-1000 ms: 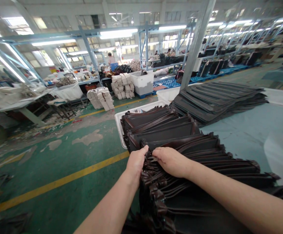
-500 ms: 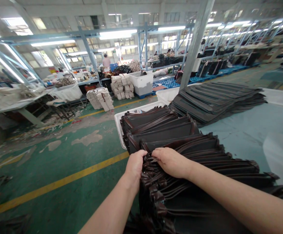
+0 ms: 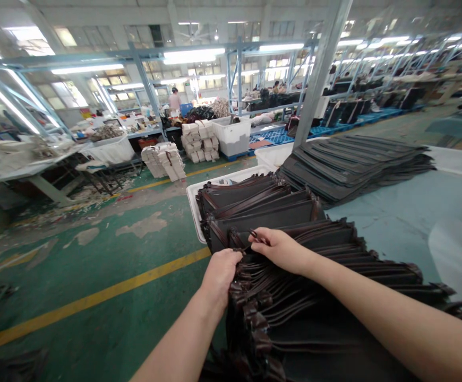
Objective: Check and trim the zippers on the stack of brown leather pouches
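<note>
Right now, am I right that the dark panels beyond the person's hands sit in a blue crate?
The crate is white, not blue, in the head view; the dark panels sit in it beyond the left hand and right hand.

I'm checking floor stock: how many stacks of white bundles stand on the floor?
2. One stack of white bundles sits beside the yellow floor line; the other stands further back, next to a white bin. More may hide behind the racks.
</note>
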Available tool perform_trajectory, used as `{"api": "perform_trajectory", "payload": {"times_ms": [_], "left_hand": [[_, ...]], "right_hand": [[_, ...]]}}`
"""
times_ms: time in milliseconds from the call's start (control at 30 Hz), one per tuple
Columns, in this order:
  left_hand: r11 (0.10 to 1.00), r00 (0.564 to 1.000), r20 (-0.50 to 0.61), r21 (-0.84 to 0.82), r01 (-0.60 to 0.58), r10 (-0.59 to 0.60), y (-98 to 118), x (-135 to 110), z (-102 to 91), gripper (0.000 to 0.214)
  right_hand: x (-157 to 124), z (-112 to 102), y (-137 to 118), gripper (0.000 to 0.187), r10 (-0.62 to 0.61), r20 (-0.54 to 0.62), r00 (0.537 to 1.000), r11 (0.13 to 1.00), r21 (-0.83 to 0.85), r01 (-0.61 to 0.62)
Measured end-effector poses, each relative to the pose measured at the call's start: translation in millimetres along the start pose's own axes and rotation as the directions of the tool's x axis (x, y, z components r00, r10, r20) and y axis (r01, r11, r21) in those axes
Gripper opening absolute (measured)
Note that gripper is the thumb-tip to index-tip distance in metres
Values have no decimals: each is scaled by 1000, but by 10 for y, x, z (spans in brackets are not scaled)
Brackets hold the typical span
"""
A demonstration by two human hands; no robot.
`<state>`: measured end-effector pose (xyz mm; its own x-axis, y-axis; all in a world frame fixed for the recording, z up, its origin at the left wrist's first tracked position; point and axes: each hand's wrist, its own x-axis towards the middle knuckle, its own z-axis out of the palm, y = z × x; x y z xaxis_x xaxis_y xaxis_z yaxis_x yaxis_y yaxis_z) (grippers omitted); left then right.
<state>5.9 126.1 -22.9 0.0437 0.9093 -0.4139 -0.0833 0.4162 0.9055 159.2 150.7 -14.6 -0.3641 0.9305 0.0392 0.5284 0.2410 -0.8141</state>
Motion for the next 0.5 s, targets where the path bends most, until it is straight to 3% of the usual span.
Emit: {"api": "perform_trajectory", "payload": {"times_ms": [100,167,267,333,433,500], "left_hand": [[998,996,90,-64,11,-6,29,-111,21,15],[994,990,139,-109,11,4,25,-157,19,17],[989,983,183,-150,12,16,6,-187,4,18],[988,984,179,-152,7,21,-11,-186,-6,18],[993,988,153,-121,-7,25,-43,-163,-17,16],[995,990,138,-94,-13,26,-63,-142,-21,16]], "right_hand": [[68,-8,18,15,60,1,998,982,180,-59],[97,-24,-2,18,39,19,999,984,172,-42],[113,-92,-71,19,0,36,999,1000,-17,1],[105,-158,-133,21,-22,110,994,985,-171,40],[77,-234,-221,23,22,255,967,932,-354,72],[59,-251,-260,23,63,273,960,889,-452,70]]}}
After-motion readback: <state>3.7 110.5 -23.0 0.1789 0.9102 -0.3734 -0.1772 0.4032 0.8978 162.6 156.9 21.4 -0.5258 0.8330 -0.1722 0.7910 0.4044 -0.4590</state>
